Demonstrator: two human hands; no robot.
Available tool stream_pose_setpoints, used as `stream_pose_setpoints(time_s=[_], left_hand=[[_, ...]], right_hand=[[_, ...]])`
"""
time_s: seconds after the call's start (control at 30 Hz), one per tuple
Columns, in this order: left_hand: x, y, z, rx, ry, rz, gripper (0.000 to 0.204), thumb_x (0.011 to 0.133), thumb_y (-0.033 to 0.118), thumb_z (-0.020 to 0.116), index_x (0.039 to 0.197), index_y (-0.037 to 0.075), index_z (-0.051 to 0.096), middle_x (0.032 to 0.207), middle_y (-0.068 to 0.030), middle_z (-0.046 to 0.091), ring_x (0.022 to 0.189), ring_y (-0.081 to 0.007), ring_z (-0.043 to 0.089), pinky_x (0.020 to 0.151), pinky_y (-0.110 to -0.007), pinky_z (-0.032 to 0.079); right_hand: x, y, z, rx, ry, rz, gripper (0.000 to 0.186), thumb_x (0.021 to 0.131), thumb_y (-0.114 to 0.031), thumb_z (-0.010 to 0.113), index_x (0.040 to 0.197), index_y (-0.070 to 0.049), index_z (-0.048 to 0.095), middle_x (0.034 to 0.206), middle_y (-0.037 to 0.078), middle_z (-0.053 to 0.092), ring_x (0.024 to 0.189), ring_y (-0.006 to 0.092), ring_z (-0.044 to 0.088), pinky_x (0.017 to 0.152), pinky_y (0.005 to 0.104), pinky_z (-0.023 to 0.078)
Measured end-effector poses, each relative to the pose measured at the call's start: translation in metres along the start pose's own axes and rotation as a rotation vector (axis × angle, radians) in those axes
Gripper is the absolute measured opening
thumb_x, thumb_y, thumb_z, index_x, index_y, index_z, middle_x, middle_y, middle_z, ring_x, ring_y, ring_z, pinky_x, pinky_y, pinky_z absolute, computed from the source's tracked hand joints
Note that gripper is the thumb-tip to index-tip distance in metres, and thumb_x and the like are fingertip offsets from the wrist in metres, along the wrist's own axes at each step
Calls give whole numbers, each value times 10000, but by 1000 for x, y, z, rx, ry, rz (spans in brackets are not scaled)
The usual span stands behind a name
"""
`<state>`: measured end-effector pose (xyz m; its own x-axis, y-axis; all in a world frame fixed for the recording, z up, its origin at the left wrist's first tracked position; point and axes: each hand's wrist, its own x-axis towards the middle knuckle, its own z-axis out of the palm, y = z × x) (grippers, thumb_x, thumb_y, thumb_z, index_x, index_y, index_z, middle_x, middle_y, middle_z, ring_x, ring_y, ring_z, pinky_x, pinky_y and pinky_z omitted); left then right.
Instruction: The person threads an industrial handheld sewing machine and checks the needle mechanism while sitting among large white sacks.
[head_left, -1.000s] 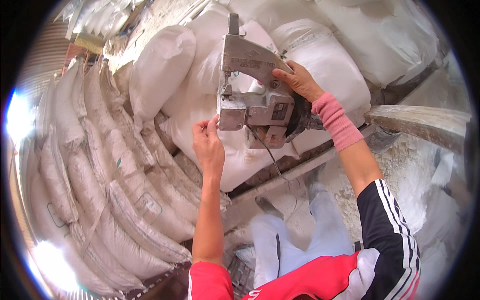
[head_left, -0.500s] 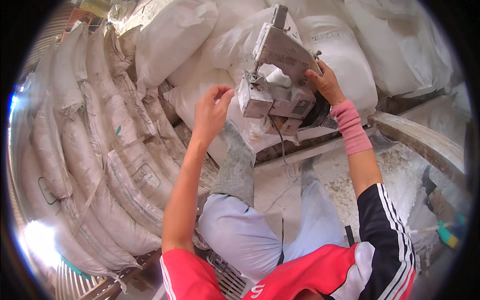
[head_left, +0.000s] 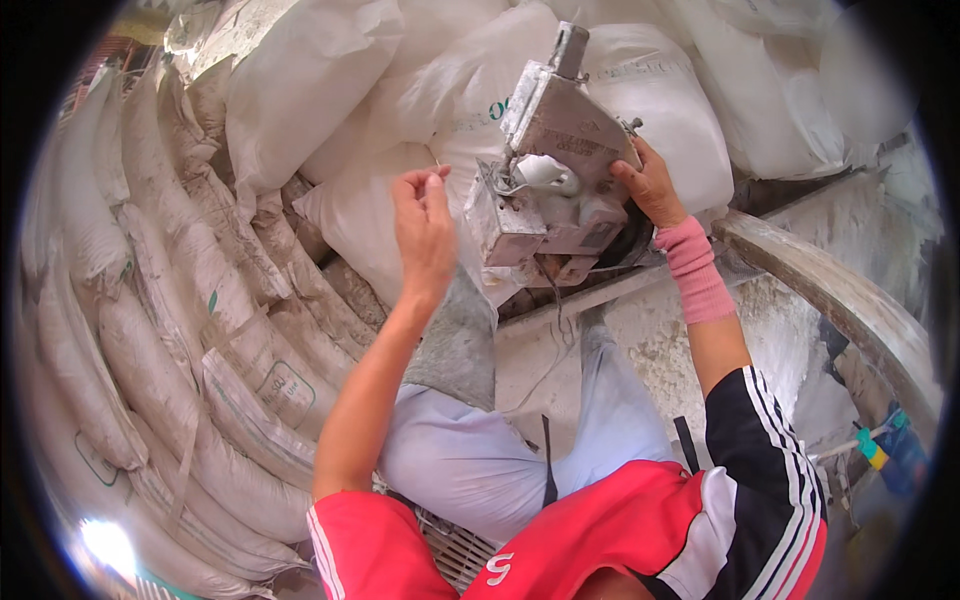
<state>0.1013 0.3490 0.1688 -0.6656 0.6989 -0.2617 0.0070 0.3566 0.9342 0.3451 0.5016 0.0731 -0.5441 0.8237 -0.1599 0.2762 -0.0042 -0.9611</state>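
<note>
My right hand (head_left: 650, 185), a pink band on its wrist, grips the upper arm of a dusty grey metal portable sewing machine (head_left: 565, 130) with a cord hanging below. A white thread cone (head_left: 548, 172) sits inside the machine's frame. My left hand (head_left: 423, 215) is raised just left of the machine, apart from it, thumb and fingertips pinched; what they hold, perhaps a fine strand, is too small to make out. Behind the machine lie plump white sacks (head_left: 650, 90).
Dusty stacked sacks (head_left: 240, 390) fill the left side. A curved worn beam (head_left: 820, 280) runs along the right above a powder-covered floor (head_left: 525, 360). A slatted grate (head_left: 455, 555) lies under me; a green-and-blue object (head_left: 880, 450) is at lower right.
My left hand has pulled back leftward from the machine, fingertips still together. The machine has shifted rightward in my right hand, and my left knee has risen into view beneath it.
</note>
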Motion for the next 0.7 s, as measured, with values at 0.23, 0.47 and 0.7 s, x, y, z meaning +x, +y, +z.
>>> stream_pose_setpoints(time_s=[0.23, 0.47, 0.7], left_hand=[[-6, -22, 47, 38, 142, 192, 155, 974, 113, 390, 1026, -21, 449, 1117, -171, 588, 1020, -229, 554, 928, -323, 405], [4, -1, 64, 70, 100, 175, 209, 976, 169, 390, 1045, -28, 403, 1112, -196, 606, 1096, -236, 565, 967, -345, 394], [6, 0, 65, 241, 188, 216, 173, 942, 105, 427, 994, -58, 452, 1041, -195, 627, 979, -245, 609, 891, -330, 447]], right_hand=[[15, 11, 2, 21, -24, 50, 603, 785, -464, 695, 1148, 3, 577, 1017, 140, 645, 940, 224, 607, 814, 335, 466], [23, -6, -10, 119, -59, 127, 629, 788, -500, 688, 1151, 3, 585, 970, 133, 654, 895, 192, 612, 793, 306, 469], [-33, -36, -8, -132, 115, 154, 705, 795, -385, 691, 1286, 57, 443, 1198, 220, 570, 1052, 300, 595, 879, 347, 466]])
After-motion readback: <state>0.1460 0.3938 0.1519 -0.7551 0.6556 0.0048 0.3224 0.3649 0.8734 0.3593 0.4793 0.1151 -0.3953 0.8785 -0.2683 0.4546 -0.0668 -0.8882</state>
